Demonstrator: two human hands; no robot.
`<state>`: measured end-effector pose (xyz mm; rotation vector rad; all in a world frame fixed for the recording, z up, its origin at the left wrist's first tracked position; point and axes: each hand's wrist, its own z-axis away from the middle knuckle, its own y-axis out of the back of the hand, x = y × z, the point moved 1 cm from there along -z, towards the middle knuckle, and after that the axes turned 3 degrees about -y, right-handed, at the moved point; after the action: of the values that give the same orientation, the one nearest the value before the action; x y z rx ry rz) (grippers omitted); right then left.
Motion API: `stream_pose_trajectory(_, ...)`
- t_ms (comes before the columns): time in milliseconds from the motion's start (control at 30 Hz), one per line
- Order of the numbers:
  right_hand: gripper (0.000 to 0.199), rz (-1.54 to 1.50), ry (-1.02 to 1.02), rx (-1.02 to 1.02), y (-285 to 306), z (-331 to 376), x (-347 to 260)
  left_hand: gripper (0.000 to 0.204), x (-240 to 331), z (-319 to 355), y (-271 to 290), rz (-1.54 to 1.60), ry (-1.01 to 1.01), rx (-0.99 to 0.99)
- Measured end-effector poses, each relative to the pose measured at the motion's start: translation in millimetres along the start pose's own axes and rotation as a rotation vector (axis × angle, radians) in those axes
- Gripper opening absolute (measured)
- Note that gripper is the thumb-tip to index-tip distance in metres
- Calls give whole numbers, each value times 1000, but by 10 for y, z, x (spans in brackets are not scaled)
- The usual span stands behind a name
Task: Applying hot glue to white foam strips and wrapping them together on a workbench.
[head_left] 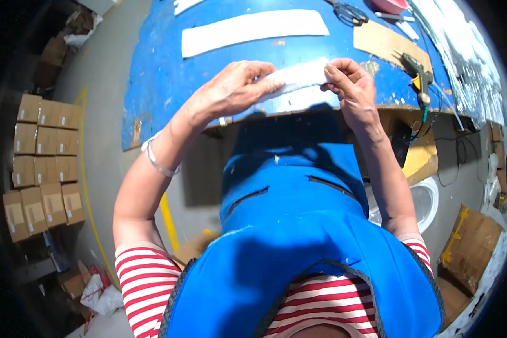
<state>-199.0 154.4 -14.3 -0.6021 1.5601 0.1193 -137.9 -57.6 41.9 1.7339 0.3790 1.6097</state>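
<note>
Strip (298, 76) mid-section hidden under left hand (231, 90); right end covered by right hand (352, 84) fingers. Near table (152, 84) edge below strip blocked by apron (293, 225). Beyond strip: scissors (349, 12) and pink bowl (390, 4) cut by top edge. Right of strip: glue gun (417, 70) nozzle too small to tell, white stuff (467, 62) smeared by lens warp.

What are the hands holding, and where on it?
A white strip: left hand lies over its left part, right hand pinches its right end with the fingers.
</note>
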Motion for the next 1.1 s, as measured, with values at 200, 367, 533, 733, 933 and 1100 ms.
stream_pose_trajectory(200,21,63,-45,161,249,-362,153,42,-299,-629,34,95,12,-104)
stream_pose_trajectory(367,23,229,-160,216,455,-433,249,36,-494,-766,-194,-52,-19,-50)
stream_pose_trajectory(533,21,312,-227,265,565,-423,256,30,-593,-411,-260,-429,-485,369)
stream_pose_trajectory(733,21,416,-253,269,550,-442,265,25,-717,-243,-317,-592,-489,402)
stream_pose_trajectory(933,21,546,-237,241,508,-455,247,20,-785,-274,-265,-661,-527,413)
stream_pose_trajectory(1100,21,673,-204,238,450,-494,260,25,-831,-336,-128,-602,-518,298)
